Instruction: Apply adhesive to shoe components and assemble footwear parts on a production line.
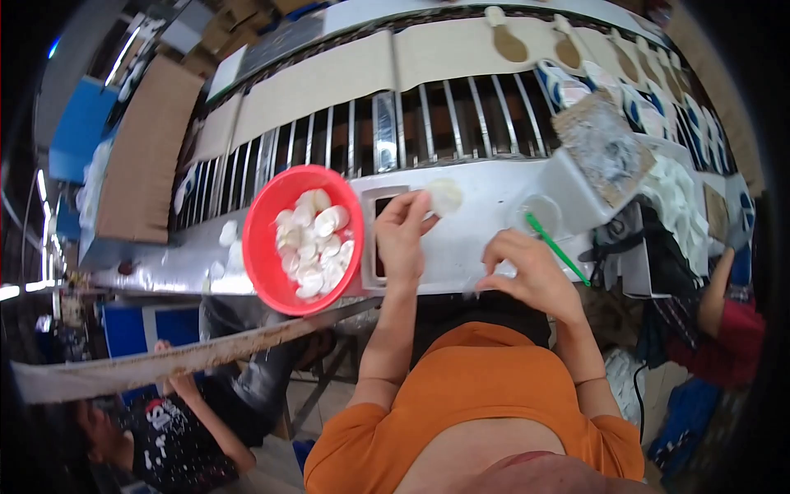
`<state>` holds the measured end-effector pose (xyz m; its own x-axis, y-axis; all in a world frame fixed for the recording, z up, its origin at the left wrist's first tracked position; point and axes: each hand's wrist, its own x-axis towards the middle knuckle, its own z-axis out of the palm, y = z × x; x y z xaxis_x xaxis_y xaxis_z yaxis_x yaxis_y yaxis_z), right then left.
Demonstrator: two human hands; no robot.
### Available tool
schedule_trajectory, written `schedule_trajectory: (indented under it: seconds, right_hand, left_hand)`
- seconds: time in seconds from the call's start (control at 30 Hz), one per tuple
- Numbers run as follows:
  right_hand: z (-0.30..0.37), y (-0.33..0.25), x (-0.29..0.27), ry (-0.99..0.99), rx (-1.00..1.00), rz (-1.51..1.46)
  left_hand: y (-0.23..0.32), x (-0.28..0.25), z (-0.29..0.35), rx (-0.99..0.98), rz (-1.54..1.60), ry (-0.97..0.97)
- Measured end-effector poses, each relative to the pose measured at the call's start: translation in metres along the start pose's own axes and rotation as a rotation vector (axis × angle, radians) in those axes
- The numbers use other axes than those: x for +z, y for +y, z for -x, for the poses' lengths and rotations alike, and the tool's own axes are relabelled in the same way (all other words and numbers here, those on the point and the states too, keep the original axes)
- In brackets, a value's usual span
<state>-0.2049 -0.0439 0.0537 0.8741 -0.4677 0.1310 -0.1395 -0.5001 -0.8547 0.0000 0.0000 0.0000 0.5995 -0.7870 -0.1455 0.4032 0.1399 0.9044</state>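
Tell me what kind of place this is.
Likely a factory assembly line, perhaps footwear. A roller conveyor carries sole-shaped cutouts; a red bowl of white pieces sits on the metal workbench; another worker sits nearby. The left hand holds a white piece.

Left hand (401, 233) pinching pale round pad (445, 197), right hand (531, 272) with green brush (557, 248), red bowl (262, 247) beside

A bowl (267, 243) of pads (313, 243) sits at the workbench's (485, 239) near edge, left of the left hand (401, 239). The right hand (531, 272) is further right, near a brush (558, 249). Rollers (428, 119) run behind.
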Motion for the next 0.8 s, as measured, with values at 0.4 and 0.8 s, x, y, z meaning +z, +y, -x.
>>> schedule_trajectory:
  seconds: [0.4, 0.8]
  right_hand:
    - [-0.047, -0.008, 0.001, 0.529, -0.030, -0.106]
    - [-0.038, -0.008, 0.014, 0.600, 0.059, 0.278]
  left_hand:
    - [0.003, -0.011, 0.005, 0.043, -0.013, -0.074]
    - [-0.007, 0.023, 0.006, 0.149, -0.141, -0.128]
